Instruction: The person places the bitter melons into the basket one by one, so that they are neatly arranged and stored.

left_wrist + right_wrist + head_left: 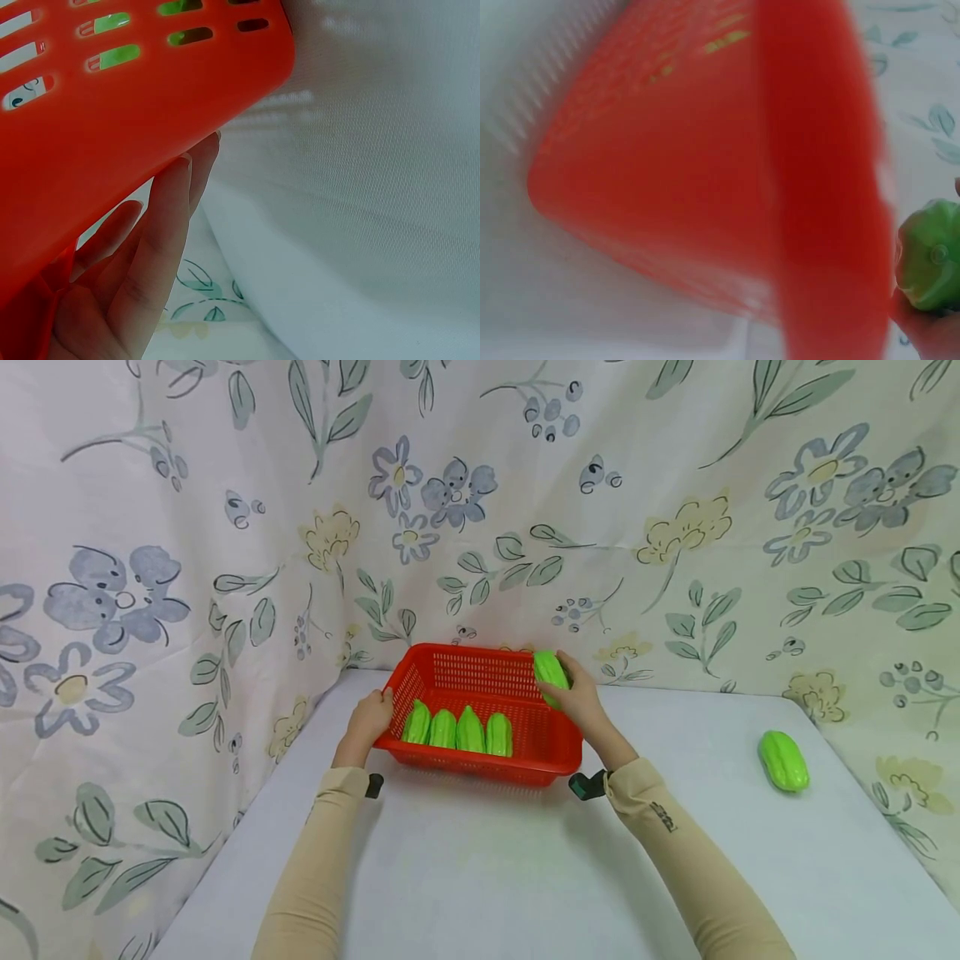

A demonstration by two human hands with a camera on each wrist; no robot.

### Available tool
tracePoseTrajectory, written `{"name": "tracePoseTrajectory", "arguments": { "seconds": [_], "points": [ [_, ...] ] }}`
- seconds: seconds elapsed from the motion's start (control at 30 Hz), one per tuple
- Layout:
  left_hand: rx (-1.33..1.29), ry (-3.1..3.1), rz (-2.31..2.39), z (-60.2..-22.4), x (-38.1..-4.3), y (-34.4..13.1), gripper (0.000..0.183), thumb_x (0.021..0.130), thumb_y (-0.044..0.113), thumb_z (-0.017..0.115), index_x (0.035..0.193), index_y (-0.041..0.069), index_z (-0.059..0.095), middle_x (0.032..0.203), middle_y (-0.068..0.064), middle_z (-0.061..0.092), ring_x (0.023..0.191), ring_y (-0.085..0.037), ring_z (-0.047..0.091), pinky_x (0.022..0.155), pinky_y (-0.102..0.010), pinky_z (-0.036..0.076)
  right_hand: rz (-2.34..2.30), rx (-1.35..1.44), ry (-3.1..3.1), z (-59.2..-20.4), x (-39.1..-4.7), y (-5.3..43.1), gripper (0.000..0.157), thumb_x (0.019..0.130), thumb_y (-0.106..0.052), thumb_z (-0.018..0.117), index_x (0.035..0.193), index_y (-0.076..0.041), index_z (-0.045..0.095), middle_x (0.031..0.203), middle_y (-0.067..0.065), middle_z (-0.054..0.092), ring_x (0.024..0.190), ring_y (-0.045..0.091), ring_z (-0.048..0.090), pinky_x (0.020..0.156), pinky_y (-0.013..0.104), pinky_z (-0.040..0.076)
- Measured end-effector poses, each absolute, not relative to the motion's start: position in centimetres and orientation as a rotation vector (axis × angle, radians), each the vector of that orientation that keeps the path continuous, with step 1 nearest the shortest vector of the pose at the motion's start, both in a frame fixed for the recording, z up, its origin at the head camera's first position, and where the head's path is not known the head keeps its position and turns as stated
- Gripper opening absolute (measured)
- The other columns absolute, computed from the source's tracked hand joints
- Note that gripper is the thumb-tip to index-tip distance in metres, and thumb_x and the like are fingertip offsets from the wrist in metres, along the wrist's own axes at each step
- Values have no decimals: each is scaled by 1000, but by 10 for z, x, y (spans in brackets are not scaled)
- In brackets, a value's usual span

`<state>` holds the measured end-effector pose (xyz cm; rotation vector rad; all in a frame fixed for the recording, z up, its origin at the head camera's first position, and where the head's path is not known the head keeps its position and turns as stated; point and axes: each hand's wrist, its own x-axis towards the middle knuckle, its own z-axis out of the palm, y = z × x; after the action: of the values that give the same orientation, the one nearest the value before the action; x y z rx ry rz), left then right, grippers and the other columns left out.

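A red plastic basket (480, 767) with slotted walls stands on the table, several green star fruits (470, 731) lined up along its near side. At its left end, my left hand (370, 717) grips the rim; the left wrist view shows the fingers (161, 225) against the outside of the red wall. My right hand (583, 697) holds another ribbed green star fruit (551, 677) above the basket's right back corner. In the right wrist view, the rounded end of the held star fruit (934, 255) shows beyond the red rim.
One more green star fruit (783, 761) lies far to the right on the white-covered table (480, 877). A floral curtain (480, 502) hangs behind the basket and along both sides of the table.
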<state>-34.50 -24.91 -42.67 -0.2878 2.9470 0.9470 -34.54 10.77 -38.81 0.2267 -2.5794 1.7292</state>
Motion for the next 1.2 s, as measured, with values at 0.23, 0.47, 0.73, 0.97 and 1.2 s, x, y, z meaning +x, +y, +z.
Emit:
{"name": "tracePoseTrajectory", "arguments": {
  "seconds": [0.23,0.47,0.73,0.97,1.2],
  "points": [
    [-274,2954,950,-426,-346,-250,59,107,35,19,141,-9,39,139,-30,49,121,-41,53,102,-53,41,1818,261,-2634,-390,-348,97,75,94,-21,64,155,-8,22,155,14,36,132,32,44,109,47,41],
    [-266,2956,954,-425,-347,-250,59,107,35,19,141,-10,39,138,-31,50,118,-40,54,100,-53,42,1848,201,-2764,-388,-351,92,73,95,-21,63,155,-6,23,156,16,34,132,32,43,110,46,40],
    [-271,2950,944,-428,-346,-251,60,107,36,19,142,-9,38,139,-31,48,121,-42,53,101,-53,42,1711,146,-3003,-396,-356,86,74,92,-22,66,153,-5,27,152,19,40,128,33,45,107,45,44],
    [-265,2962,932,-429,-345,-251,60,107,35,18,140,-10,39,138,-32,49,121,-43,53,101,-54,42,1682,123,-3117,-401,-358,79,75,90,-21,67,152,-2,29,153,21,37,131,34,43,109,45,41],
    [-265,2967,944,-429,-345,-251,60,107,35,19,141,-9,39,138,-31,49,120,-42,53,101,-54,42,1652,135,-3170,-409,-354,78,73,90,-20,67,151,-2,31,146,20,44,125,34,48,105,47,45]
  ]
}}
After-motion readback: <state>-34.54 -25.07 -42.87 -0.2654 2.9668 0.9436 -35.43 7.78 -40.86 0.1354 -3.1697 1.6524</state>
